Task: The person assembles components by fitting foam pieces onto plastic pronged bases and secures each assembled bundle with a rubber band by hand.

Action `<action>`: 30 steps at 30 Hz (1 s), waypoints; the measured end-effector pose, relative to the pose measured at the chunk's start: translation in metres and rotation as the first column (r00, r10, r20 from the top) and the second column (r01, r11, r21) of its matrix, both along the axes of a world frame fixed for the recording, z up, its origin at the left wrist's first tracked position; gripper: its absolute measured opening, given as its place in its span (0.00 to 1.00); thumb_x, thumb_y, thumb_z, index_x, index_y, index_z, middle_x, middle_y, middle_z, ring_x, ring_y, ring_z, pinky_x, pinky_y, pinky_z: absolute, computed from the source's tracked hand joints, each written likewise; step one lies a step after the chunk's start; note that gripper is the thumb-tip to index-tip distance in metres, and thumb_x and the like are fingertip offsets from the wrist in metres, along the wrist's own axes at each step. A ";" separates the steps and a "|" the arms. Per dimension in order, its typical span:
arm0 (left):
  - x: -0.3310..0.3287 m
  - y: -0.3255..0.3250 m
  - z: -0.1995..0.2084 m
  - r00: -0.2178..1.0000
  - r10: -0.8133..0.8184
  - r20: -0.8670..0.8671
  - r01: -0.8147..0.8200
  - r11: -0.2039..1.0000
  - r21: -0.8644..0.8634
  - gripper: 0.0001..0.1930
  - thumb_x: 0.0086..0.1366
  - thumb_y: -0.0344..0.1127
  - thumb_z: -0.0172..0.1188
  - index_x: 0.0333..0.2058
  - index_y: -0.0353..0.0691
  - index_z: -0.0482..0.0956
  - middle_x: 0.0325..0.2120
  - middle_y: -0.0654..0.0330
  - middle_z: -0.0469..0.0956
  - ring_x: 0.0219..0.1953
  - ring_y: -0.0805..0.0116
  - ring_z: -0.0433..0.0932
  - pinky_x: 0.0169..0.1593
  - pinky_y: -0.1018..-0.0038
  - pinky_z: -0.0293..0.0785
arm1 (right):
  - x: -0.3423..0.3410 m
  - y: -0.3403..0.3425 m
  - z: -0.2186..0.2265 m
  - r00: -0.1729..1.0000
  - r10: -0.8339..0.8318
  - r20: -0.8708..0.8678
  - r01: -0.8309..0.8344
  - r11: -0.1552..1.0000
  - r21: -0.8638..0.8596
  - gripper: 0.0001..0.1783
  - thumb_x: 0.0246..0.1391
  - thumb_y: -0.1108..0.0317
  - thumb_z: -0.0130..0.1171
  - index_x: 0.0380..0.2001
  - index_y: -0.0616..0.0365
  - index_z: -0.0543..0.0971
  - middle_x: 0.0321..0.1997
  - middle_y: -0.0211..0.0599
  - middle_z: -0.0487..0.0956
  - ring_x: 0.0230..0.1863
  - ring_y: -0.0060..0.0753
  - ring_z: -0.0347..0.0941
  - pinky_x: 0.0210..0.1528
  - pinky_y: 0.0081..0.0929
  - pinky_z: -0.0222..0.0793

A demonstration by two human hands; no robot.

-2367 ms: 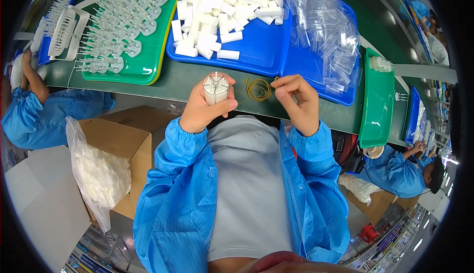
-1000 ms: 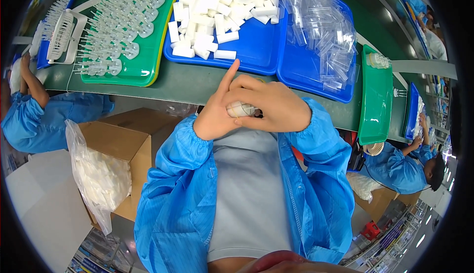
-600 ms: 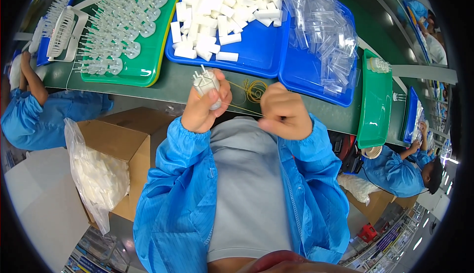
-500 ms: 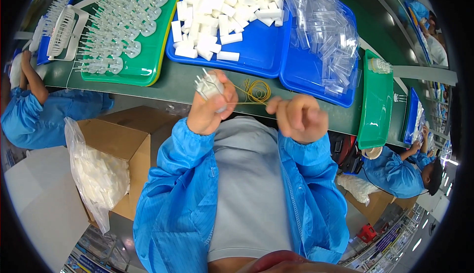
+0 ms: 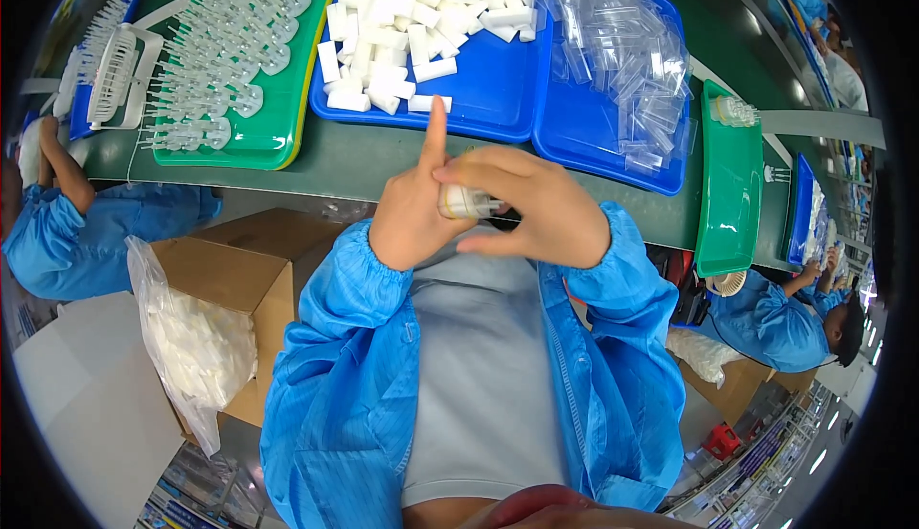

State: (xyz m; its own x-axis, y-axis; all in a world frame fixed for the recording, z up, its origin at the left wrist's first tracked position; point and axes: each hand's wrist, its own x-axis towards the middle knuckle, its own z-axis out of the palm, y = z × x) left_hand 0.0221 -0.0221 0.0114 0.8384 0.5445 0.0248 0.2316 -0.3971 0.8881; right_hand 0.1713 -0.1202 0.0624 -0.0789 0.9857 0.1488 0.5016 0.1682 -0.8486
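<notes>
Above the near edge of the bench, a small white part with thin metal prongs (image 5: 463,203) sits between my hands, its prongs pointing right. My left hand (image 5: 407,211) grips it from the left, with the index finger stretched straight up. From the right, the fingers and thumb of my right hand (image 5: 553,205) curve around the pronged side. Its fingertips reach the part's upper edge and my left hand. My hands cover much of the part and nearly all of the yellow thread. Beyond them, white foam-like blocks (image 5: 436,69) lie piled in a blue tray (image 5: 498,98).
Clear plastic sleeves (image 5: 627,69) fill a second blue tray (image 5: 574,146). At left, a green tray (image 5: 258,146) holds rows of pronged clear pieces (image 5: 235,41). A narrow green tray (image 5: 723,203) stands right. An open carton (image 5: 225,270) is beside me; co-workers sit both sides.
My right hand has moved left from pulling the yellow thread and now meets my left hand around the part. The part has turned, its prongs now pointing right. My left index finger has straightened.
</notes>
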 end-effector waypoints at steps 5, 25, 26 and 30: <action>-0.001 -0.003 -0.010 0.954 -0.154 0.256 0.253 0.873 -0.416 0.53 0.47 0.31 0.69 0.68 0.44 0.45 0.43 0.47 0.77 0.43 0.48 0.79 0.46 0.65 0.75 | 0.004 0.001 -0.008 0.974 -0.172 0.148 0.147 0.975 0.169 0.23 0.28 0.61 0.75 0.32 0.55 0.81 0.38 0.36 0.79 0.36 0.39 0.77 0.31 0.28 0.71; -0.004 0.006 -0.019 0.897 0.193 0.398 0.315 0.353 -0.881 0.32 0.64 0.68 0.41 0.44 0.41 0.69 0.35 0.60 0.72 0.40 0.68 0.73 0.38 0.74 0.72 | -0.007 0.008 -0.021 0.968 -0.209 0.137 0.165 0.947 0.276 0.46 0.30 0.63 0.75 0.58 0.56 0.68 0.58 0.39 0.68 0.59 0.48 0.62 0.58 0.40 0.58; -0.004 0.006 -0.019 0.916 0.155 0.370 0.289 0.386 -0.876 0.33 0.64 0.68 0.41 0.44 0.41 0.70 0.36 0.61 0.71 0.40 0.67 0.73 0.39 0.74 0.72 | -0.008 0.008 -0.021 0.966 -0.215 0.143 0.173 0.949 0.262 0.47 0.29 0.63 0.75 0.58 0.57 0.68 0.58 0.40 0.68 0.60 0.48 0.62 0.59 0.41 0.58; -0.001 0.003 -0.014 0.924 0.170 0.342 0.263 0.363 -0.894 0.33 0.63 0.69 0.41 0.43 0.40 0.70 0.35 0.62 0.70 0.40 0.68 0.73 0.39 0.73 0.71 | -0.009 0.010 -0.024 0.959 -0.247 0.142 0.205 0.944 0.260 0.47 0.28 0.64 0.76 0.58 0.59 0.69 0.57 0.40 0.68 0.59 0.48 0.62 0.59 0.41 0.59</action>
